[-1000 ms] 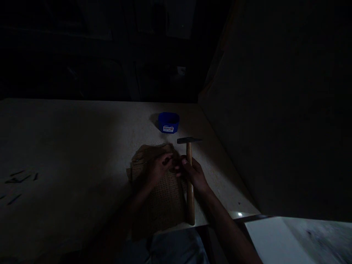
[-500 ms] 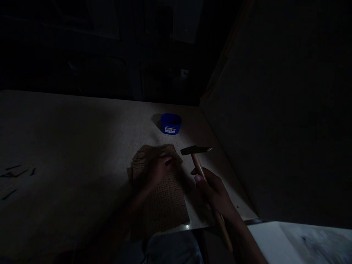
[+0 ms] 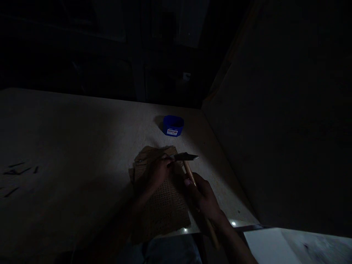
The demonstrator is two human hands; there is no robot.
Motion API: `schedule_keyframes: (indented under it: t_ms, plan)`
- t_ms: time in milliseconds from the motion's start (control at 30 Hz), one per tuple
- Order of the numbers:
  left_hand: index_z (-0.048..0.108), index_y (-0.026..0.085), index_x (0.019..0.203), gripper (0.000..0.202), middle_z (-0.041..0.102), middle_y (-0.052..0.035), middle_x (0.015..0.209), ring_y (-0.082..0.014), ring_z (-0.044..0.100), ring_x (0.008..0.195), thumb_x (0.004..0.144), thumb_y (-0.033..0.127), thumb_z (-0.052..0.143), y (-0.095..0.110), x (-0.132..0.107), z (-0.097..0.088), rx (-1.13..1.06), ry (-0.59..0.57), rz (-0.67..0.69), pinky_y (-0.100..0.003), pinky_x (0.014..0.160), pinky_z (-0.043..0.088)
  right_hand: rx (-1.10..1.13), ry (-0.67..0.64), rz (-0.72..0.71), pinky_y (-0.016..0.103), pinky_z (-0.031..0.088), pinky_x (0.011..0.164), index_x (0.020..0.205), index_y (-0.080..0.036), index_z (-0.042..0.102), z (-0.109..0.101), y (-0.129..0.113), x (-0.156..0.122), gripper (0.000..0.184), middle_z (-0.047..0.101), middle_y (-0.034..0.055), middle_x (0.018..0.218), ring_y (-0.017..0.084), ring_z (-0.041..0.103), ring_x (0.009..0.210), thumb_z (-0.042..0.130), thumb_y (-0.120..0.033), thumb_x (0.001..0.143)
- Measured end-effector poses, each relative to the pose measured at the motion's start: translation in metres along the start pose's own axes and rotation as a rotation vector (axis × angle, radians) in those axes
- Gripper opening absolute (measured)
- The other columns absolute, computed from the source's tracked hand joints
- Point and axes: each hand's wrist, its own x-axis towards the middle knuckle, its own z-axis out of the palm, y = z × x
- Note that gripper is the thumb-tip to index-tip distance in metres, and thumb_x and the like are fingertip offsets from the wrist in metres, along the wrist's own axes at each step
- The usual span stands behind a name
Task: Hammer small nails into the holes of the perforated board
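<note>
The scene is very dark. My right hand (image 3: 205,196) is closed round the wooden handle of a hammer (image 3: 187,165), whose dark head is down by the fingers of my left hand (image 3: 158,171). That left hand rests on a brown perforated board (image 3: 162,205) lying on the table, its fingers pinched near the hammer head; what they pinch is too small to make out.
A blue tub (image 3: 173,125) with a label stands beyond the board. A pale table (image 3: 77,146) stretches left, with several small dark pieces (image 3: 18,170) near its left edge. A dark wall panel (image 3: 275,128) rises on the right, and a white sheet (image 3: 275,245) lies at bottom right.
My right hand took the hammer off the table, lifted it to the right, and has now brought its head down to the left beside my left fingers on the board.
</note>
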Motion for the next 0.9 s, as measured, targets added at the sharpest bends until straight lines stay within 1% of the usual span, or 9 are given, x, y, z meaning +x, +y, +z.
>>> schedule_keyframes:
  t_ms: [100,233,300,400,467,633,700,800,900]
  plan:
    - [0.079,0.023,0.098,0.02,0.075,-0.0069,0.105,-0.0205,0.068,0.097,0.089,0.015,0.064,-0.002,0.0,0.001,0.027,0.001,0.032,-0.033,0.091,0.052,0.014,0.055,0.001,0.027,0.043,0.062,0.099,-0.019,0.066,0.002,-0.001,0.0,0.038,0.065,0.0013,0.079,0.018,0.058,0.071,0.051,-0.054,0.098]
    - [0.078,0.021,0.084,0.015,0.073,-0.0054,0.093,-0.0184,0.067,0.091,0.087,0.012,0.065,-0.004,-0.001,0.003,0.038,-0.009,0.058,-0.029,0.085,0.051,0.012,-0.017,0.091,0.028,0.045,0.064,0.108,-0.016,0.067,0.004,0.004,0.004,0.042,0.069,0.0043,0.085,0.021,0.061,0.076,0.051,-0.054,0.098]
    - [0.077,0.02,0.081,0.015,0.072,-0.0051,0.09,-0.0183,0.067,0.088,0.085,0.01,0.066,-0.003,-0.001,0.002,0.04,-0.008,0.037,-0.029,0.083,0.051,0.029,-0.018,0.094,0.029,0.046,0.065,0.106,-0.017,0.068,0.003,0.005,0.003,0.042,0.07,0.0047,0.086,0.021,0.061,0.078,0.052,-0.054,0.097]
    - [0.078,0.021,0.085,0.019,0.072,-0.0047,0.091,-0.0182,0.066,0.088,0.085,0.008,0.065,-0.002,-0.001,0.001,0.005,0.01,0.034,-0.029,0.082,0.05,0.07,0.055,0.067,0.028,0.045,0.064,0.097,-0.019,0.066,0.001,0.002,0.0,0.038,0.065,0.0023,0.081,0.02,0.059,0.075,0.053,-0.055,0.096]
    - [0.078,0.021,0.085,0.018,0.072,-0.0046,0.091,-0.0182,0.067,0.089,0.086,0.01,0.065,-0.003,-0.001,0.001,-0.014,0.022,0.039,-0.029,0.083,0.05,0.059,0.093,0.052,0.027,0.045,0.065,0.096,-0.019,0.065,0.001,0.0,0.0,0.037,0.063,0.0015,0.079,0.019,0.059,0.075,0.052,-0.055,0.097]
    - [0.076,0.021,0.075,0.016,0.072,-0.0034,0.083,-0.017,0.066,0.08,0.086,0.014,0.066,-0.003,0.0,0.001,0.021,0.003,0.022,-0.028,0.075,0.049,-0.009,-0.041,0.091,0.029,0.045,0.064,0.102,-0.017,0.066,0.001,-0.002,0.005,0.041,0.069,0.0043,0.083,0.021,0.061,0.075,0.05,-0.055,0.097]
    - [0.076,0.021,0.076,0.017,0.072,-0.0034,0.083,-0.0169,0.066,0.077,0.085,0.012,0.066,-0.003,0.0,0.0,0.028,-0.003,0.002,-0.028,0.073,0.049,0.012,-0.018,0.081,0.029,0.045,0.064,0.099,-0.018,0.066,0.001,-0.004,0.005,0.039,0.069,0.0036,0.082,0.021,0.061,0.075,0.05,-0.054,0.097]
    - [0.078,0.021,0.081,0.018,0.074,-0.0042,0.088,-0.0179,0.067,0.082,0.085,0.01,0.065,-0.002,0.0,0.0,0.013,0.012,0.006,-0.029,0.076,0.049,0.014,0.049,0.041,0.027,0.044,0.062,0.093,-0.019,0.063,0.0,-0.006,0.004,0.038,0.066,0.0021,0.079,0.019,0.059,0.072,0.049,-0.054,0.098]
    - [0.077,0.021,0.078,0.017,0.073,-0.004,0.088,-0.0174,0.067,0.082,0.086,0.012,0.065,-0.004,0.0,0.001,0.0,0.017,0.023,-0.028,0.076,0.049,-0.045,-0.009,0.071,0.028,0.042,0.06,0.095,-0.018,0.064,0.0,-0.004,0.007,0.041,0.069,0.0038,0.079,0.02,0.06,0.07,0.049,-0.056,0.097]
